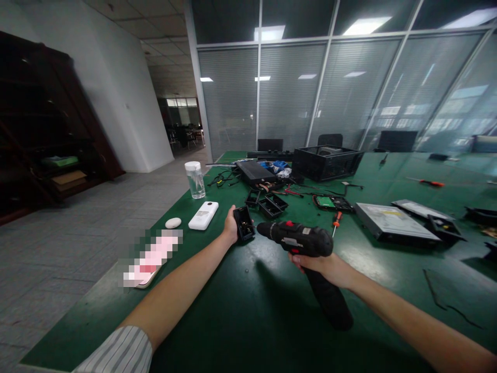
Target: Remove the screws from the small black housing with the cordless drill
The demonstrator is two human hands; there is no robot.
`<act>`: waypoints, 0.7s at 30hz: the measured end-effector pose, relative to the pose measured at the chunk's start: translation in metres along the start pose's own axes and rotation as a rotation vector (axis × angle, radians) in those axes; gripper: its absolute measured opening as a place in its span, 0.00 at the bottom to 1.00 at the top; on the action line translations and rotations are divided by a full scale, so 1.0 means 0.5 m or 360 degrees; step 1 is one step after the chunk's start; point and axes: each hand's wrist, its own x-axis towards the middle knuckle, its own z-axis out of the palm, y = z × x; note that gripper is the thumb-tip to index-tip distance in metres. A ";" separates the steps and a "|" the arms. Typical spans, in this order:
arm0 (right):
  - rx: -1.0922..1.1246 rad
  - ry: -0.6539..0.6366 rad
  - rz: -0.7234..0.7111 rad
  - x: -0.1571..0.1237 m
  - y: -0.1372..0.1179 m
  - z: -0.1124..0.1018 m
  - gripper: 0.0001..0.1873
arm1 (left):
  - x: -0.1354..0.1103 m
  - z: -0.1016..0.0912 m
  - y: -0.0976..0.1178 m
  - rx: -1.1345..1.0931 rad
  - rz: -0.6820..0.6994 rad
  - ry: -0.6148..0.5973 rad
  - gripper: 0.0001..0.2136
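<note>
My left hand [232, 228] is closed around the left side of a small black box [245, 223], tilted so that its open side faces me. Small brassy bits, perhaps screws, show inside it. In my right hand [322, 265] is a black cordless drill [297, 238] with red details, gripped by its handle. Its chuck points left at the box, a short way off from it. Whether a bit sits in the chuck is too small to tell. Several similar black boxes [271, 206] lie just beyond on the green table [217, 316].
An orange screwdriver [337, 219], a green circuit board [329, 202] and a silver optical drive [396, 223] lie to the right. A black computer case [328, 163] stands behind, beside cables. Along the left edge are a clear bottle [195, 181], a white device [204, 215] and a pink phone [153, 259].
</note>
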 end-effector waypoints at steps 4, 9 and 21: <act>-0.0012 0.0002 -0.0046 0.000 -0.009 0.002 0.13 | -0.002 0.002 0.001 -0.0016 -0.0015 0.0011 0.23; 0.0054 0.0010 -0.0072 0.001 -0.016 0.004 0.13 | -0.002 0.003 0.002 -0.0023 -0.0038 0.0027 0.23; 0.0030 -0.0025 -0.0063 0.002 -0.005 0.000 0.14 | -0.002 0.004 0.001 -0.0001 -0.0013 0.0031 0.23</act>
